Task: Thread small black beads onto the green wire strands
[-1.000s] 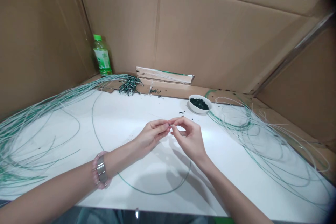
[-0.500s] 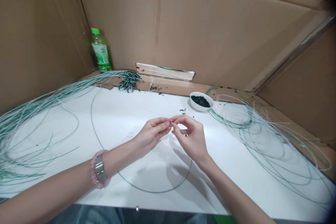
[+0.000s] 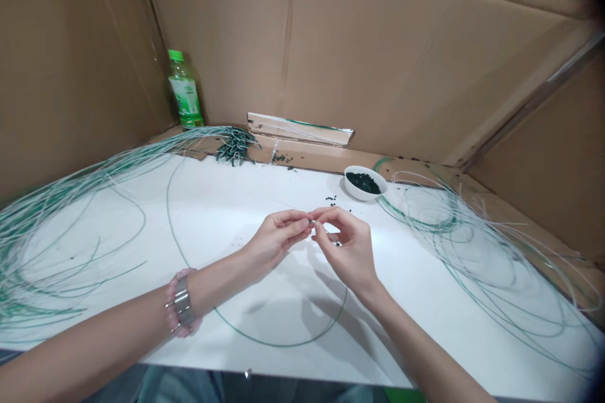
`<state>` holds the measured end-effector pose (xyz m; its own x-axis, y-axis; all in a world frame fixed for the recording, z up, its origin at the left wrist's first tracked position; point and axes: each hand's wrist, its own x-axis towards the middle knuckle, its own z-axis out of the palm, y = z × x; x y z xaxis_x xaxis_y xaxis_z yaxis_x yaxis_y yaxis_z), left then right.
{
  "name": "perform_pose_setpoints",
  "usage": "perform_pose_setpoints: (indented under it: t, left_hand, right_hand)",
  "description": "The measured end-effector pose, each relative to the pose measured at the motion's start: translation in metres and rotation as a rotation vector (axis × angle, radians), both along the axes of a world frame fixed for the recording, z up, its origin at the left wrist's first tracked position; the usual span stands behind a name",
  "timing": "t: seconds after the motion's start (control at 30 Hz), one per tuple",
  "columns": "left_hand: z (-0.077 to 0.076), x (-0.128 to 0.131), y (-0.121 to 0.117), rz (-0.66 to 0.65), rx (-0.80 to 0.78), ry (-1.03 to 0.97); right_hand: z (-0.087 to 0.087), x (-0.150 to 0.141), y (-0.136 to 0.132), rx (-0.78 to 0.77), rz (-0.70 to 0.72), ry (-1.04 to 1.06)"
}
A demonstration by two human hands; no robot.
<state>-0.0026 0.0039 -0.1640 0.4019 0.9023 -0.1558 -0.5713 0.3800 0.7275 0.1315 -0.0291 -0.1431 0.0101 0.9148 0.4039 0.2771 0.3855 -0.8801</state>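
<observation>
My left hand (image 3: pixel 278 236) is closed in a pinch, its thumb and forefinger on a small dark piece (image 3: pixel 311 221). Touching it fingertip to fingertip, my right hand (image 3: pixel 347 245) also pinches, at a pale thin tip beside that piece. A long green wire (image 3: pixel 278 345) curves across the white table below, passes under my left wrist and rises behind my right hand. Another small dark bit (image 3: pixel 337 244) shows under the curled fingers of my right hand. Exactly how wire and piece meet is hidden by the fingers.
A white bowl (image 3: pixel 352 192) of small dark pieces stands beyond my right hand, with loose ones near it. Green and white wires spread at left (image 3: pixel 94 179) and coil at right (image 3: pixel 454 264). A green-capped bottle (image 3: pixel 185 97) stands against the cardboard wall (image 3: pixel 378 44).
Both hands hold nearly the same pose, fingertips together. The whole view has shifted slightly; a little more of the pale tip shows between the fingers.
</observation>
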Motion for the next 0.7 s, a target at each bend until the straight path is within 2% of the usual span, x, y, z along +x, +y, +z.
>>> perform_pose_setpoints:
  t: [0.37, 0.53, 0.7]
  left_hand:
    - [-0.0028, -0.0001, 0.0000, 0.002, 0.038, 0.024]
    - [-0.0041, -0.0036, 0.0011, 0.035, 0.212, 0.173]
    - [0.0013, -0.0058, -0.0009, 0.100, 0.333, 0.317]
  right_hand:
    - [-0.0020, 0.0013, 0.0004, 0.021, 0.003, -0.036]
    - [-0.0011, 0.0008, -0.0005, 0.042, -0.004, -0.070]
    - [-0.0003, 0.0012, 0.0010, -0.042, 0.015, 0.049]
